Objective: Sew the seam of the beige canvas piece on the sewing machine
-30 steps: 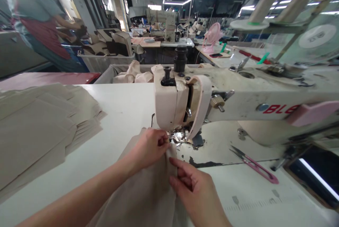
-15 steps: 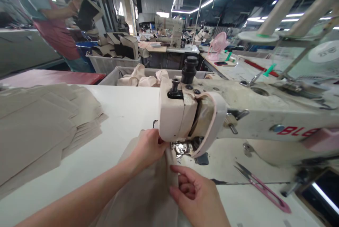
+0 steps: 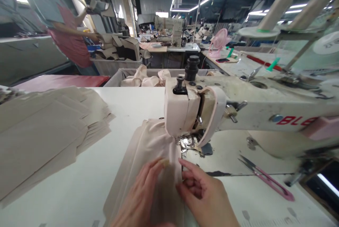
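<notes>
A beige fabric piece [image 3: 148,142] lies on the white table, its right edge running up to the presser foot [image 3: 188,143] of the sewing machine [image 3: 182,110]. On the fabric's near part rests my left hand [image 3: 143,193], fingers extended and pointing at the machine, with nothing gripped. My right hand [image 3: 205,190] pinches the fabric's right edge between thumb and forefinger, the other fingers curled in. It sits just in front of the presser foot. The needle tip cannot be made out.
Flat beige cut pieces [image 3: 53,124] are stacked at the left. Pink thread snips [image 3: 267,177] lie right of my right hand. Behind the table stands a grey bin [image 3: 113,78] with beige fabric. Thread cones [image 3: 282,8] rise at the right. A co-worker [image 3: 66,33] stands far left.
My left hand has drawn back from beside the needle area toward me and now lies flat on the fabric. The right hand keeps its pinch. The co-worker's arms have lowered toward a bin.
</notes>
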Tool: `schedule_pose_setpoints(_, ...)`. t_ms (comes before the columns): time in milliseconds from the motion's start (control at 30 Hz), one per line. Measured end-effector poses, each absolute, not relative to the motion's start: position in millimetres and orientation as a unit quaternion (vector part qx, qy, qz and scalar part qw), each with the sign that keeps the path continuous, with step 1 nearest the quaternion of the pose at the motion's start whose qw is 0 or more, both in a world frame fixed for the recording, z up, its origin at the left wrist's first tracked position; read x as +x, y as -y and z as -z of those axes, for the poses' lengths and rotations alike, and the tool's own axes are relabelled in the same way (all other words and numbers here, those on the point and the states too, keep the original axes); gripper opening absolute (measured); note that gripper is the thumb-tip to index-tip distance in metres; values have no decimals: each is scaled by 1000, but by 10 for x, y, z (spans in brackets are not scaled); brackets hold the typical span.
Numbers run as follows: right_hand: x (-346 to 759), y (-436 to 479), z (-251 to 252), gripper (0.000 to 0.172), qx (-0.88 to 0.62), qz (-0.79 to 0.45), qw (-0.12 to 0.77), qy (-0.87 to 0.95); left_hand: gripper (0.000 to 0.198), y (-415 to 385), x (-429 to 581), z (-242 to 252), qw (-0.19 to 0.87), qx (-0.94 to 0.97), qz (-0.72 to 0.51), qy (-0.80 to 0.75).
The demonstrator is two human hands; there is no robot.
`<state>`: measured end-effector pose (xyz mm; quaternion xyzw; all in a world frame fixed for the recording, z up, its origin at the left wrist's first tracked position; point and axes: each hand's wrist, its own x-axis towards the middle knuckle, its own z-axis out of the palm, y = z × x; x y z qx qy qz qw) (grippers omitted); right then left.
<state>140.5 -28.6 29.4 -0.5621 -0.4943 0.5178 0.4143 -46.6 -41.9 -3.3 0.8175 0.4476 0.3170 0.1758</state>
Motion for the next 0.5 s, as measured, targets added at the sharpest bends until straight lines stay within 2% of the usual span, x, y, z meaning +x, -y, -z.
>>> schedule_pose_setpoints(133,1433,566,-202,68,-536,-621,428,379,90,458,-513,12,207,829,-310,-417)
schedule_pose_setpoints(200,1445,670,-174,73,-533,-636,424,363,90,456,-497,-54,237,813,-302,-438)
schedule_pose_setpoints(333,1447,738,-194,67,-541,-628,427,361,78,443,-451,-147,274,798,-303,-444)
schedule_pose_setpoints(500,1446,757,-207,62,-538,-612,452,364,50,440,-426,-150,278,805,-339,-400)
